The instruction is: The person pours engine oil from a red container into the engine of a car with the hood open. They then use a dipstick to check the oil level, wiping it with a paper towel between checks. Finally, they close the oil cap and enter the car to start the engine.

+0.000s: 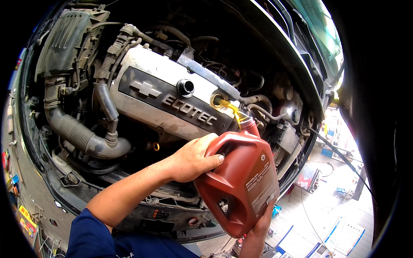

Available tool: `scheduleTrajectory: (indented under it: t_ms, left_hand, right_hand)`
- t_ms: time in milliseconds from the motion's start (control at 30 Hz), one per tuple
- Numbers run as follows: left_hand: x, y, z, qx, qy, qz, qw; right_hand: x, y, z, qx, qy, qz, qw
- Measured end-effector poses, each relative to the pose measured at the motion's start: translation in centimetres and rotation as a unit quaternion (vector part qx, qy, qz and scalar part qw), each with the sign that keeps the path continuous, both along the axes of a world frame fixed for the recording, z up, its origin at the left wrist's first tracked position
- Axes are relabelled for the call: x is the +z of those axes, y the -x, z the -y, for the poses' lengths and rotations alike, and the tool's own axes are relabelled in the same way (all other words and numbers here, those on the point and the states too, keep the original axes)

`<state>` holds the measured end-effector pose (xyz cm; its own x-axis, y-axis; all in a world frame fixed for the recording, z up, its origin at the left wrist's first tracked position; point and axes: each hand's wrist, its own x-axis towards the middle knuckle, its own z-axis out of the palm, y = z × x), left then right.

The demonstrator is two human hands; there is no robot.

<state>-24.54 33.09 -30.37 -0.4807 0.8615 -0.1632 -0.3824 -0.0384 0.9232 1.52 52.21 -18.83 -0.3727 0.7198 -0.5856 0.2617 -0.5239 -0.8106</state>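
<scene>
A red-brown oil jug [241, 172] is tipped over the front of the engine, its mouth toward the engine cover. My left hand [197, 160] grips it near the top, the thumb lying on its shoulder. Low down on the right side, my right hand [260, 225] supports the base, with its fingers partly hidden behind the jug. A stream of yellow oil [235, 111] runs from the spout into the round filler hole [218, 100] in the silver and black engine cover [172, 101]. On the cover, left of the hole, stands a black filler cap [186, 87].
A black ribbed intake hose [81, 133] and an air filter box [66, 41] fill the left of the engine bay. A yellow dipstick ring [156, 146] shows below the cover. A thin prop rod [340, 159] slants at the right. Papers [344, 235] lie at lower right.
</scene>
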Motion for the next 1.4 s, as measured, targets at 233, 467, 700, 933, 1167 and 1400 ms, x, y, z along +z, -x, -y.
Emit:
scheduleTrajectory:
  t_ms: [233, 467, 700, 933, 1167, 1400]
  left_hand:
    - [-0.1, -0.3, -0.2, 0.022, -0.015, 0.005, 1.000]
    - [0.0, -0.2, -0.2, 0.020, -0.017, 0.012, 1.000]
    - [-0.3, -0.3, -0.3, 0.024, -0.021, 0.008, 0.999]
    - [0.0, -0.1, -0.2, 0.009, -0.023, 0.026, 0.999]
    - [-0.5, -0.3, -0.3, 0.018, -0.024, 0.015, 0.999]
    - [-0.4, -0.3, -0.3, 0.018, -0.023, 0.019, 0.999]
  right_hand:
    - [0.3, 0.2, 0.1, 0.009, -0.013, 0.010, 1.000]
    - [0.4, 0.0, -0.2, 0.019, -0.006, 0.013, 1.000]
    - [0.3, -0.4, -0.5, 0.023, -0.010, 0.013, 1.000]
    - [0.6, 0.2, -0.3, 0.000, -0.008, 0.004, 1.000]
    - [0.8, 0.6, -0.2, 0.002, -0.012, 0.004, 1.000]
    - [1.0, 1.0, 0.0, 0.003, -0.031, 0.032, 0.999]
